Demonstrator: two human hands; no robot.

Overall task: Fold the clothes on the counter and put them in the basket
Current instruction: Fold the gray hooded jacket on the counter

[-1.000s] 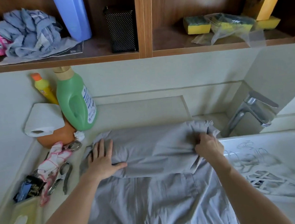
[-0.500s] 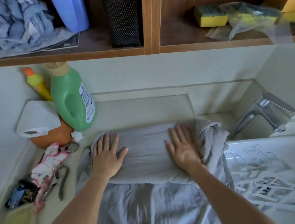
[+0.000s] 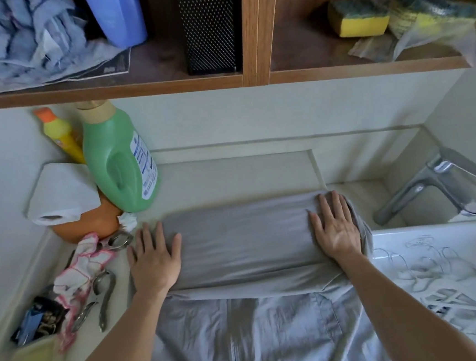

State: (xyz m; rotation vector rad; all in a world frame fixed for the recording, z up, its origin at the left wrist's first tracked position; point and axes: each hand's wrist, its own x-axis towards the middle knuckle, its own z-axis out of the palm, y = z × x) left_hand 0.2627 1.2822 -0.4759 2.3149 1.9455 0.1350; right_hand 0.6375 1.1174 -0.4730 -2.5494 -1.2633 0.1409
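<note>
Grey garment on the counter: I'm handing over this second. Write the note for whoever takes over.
Left hand: open, pressing flat on the left end of the folded band.
Right hand: open, flat on the band's right end.
Grey garment: on the counter beside the sink; far part folded into a band, near part lies unfolded and runs out of frame.
Done: one fold.
Left: finish folding, then put it in the basket, which I cannot pick out in this view.

Wooden shelf above pale wall, counter.
</note>
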